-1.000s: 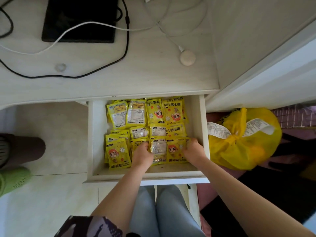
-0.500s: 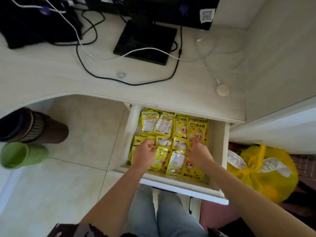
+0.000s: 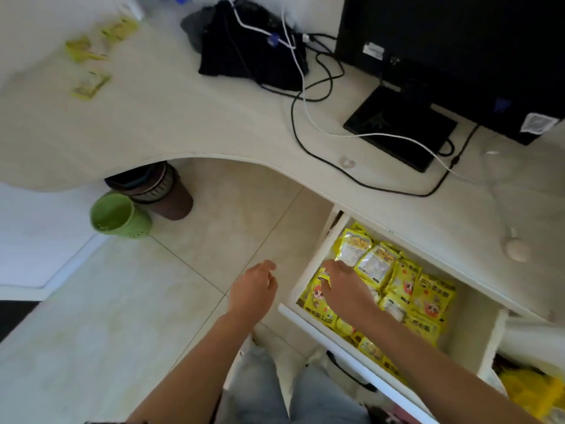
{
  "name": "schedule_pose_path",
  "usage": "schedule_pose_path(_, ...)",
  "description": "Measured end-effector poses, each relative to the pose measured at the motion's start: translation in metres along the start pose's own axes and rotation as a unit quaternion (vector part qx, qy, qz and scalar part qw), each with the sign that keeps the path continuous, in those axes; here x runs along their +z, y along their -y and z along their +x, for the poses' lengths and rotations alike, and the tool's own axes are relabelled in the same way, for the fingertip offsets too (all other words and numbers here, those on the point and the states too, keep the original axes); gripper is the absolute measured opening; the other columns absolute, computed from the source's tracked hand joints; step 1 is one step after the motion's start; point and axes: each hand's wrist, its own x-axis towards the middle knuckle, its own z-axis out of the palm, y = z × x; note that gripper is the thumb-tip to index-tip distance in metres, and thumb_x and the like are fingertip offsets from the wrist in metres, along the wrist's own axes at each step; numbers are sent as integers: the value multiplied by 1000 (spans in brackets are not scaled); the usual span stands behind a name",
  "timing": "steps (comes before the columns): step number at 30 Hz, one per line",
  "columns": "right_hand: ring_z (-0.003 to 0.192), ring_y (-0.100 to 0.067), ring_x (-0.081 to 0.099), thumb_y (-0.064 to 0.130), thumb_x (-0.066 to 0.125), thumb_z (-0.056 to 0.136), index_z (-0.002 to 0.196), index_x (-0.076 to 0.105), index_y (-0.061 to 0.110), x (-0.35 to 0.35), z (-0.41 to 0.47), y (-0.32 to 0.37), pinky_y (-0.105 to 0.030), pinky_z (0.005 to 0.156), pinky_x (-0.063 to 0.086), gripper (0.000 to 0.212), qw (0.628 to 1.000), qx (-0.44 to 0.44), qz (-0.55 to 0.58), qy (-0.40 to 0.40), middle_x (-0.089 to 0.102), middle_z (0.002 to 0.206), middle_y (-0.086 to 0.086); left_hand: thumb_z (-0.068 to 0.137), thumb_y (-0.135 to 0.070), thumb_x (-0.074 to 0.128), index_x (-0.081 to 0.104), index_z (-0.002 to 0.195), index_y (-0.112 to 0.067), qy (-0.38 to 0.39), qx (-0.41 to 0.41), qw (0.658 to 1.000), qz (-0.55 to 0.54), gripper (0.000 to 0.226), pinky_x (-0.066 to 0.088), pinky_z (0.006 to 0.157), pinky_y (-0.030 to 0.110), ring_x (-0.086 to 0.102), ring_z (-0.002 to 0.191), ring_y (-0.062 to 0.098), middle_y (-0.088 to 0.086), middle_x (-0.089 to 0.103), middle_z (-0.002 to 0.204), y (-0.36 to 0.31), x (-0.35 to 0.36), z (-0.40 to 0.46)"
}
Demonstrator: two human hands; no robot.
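An open white drawer [image 3: 309,270] under the desk holds several yellow snack packets [image 3: 428,296] lying in overlapping rows. My right hand [image 3: 347,287] reaches into the drawer's left part, its fingers curled down on a yellow packet [image 3: 319,296] with a cartoon face. My left hand [image 3: 253,289] hangs outside the drawer over the floor tiles, fingers loosely curled, with nothing seen in it. Three more yellow packets [image 3: 88,84] lie blurred on the desk's far left.
The white desk [image 3: 214,127] carries a black monitor [image 3: 458,41], its base [image 3: 400,127], a black bag [image 3: 250,53], cables and a small round white device [image 3: 517,253]. A green bin [image 3: 117,215] and a brown bin [image 3: 166,194] stand beneath. A yellow plastic bag [image 3: 532,393] lies at the lower right.
My head has turned left, bringing the desk's left side into view. My left hand has come out of the drawer to its left. My right hand has shifted toward the drawer's left side.
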Motion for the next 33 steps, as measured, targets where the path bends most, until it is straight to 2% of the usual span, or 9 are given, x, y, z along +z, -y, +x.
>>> schedule_pose_path(2,113,-25,54,22,41,96,131,43,14,7,10,31,-36,87,49,36,1000,-22,-9,4,50,128,-7,94,-21,44,56,121,-24,-11,-9,1000,8,29,49,78,29,61,95,16,-3,66,107,28,-20,1)
schedule_pose_path(6,117,-27,51,23,42,95,129,44,15,23,33,99,-35,92,44,35,998,-56,-35,7,52,127,-8,94,-25,45,54,120,-26,-19,-45,999,1,28,51,81,32,60,98,15,-5,65,107,88,-61,7)
schedule_pose_path(12,116,-24,50,22,38,97,133,42,14,34,76,197,-37,96,46,37,993,-95,-63,4,51,131,-7,94,-26,47,55,119,-25,-45,-61,997,2,27,53,81,33,62,96,16,-4,66,106,164,-122,31)
schedule_pose_path(17,116,-24,51,22,40,96,131,45,13,29,114,258,-38,97,45,36,993,-110,-41,-3,54,129,-6,93,-27,47,55,118,-26,-62,-84,995,7,26,52,81,34,61,97,17,-5,66,107,210,-168,59)
schedule_pose_path(22,114,-24,52,23,41,96,131,46,15,19,160,305,-34,93,44,36,990,-130,-51,-6,54,129,-5,94,-27,45,55,119,-25,-83,-92,992,6,27,51,81,31,59,101,16,-5,64,109,242,-206,95)
schedule_pose_path(33,112,-26,52,21,42,95,127,49,14,-33,299,395,-38,89,47,34,974,-211,-81,-9,56,124,-6,92,-25,48,58,115,-23,-133,-139,981,-17,25,51,82,34,62,98,19,-3,66,105,273,-288,214)
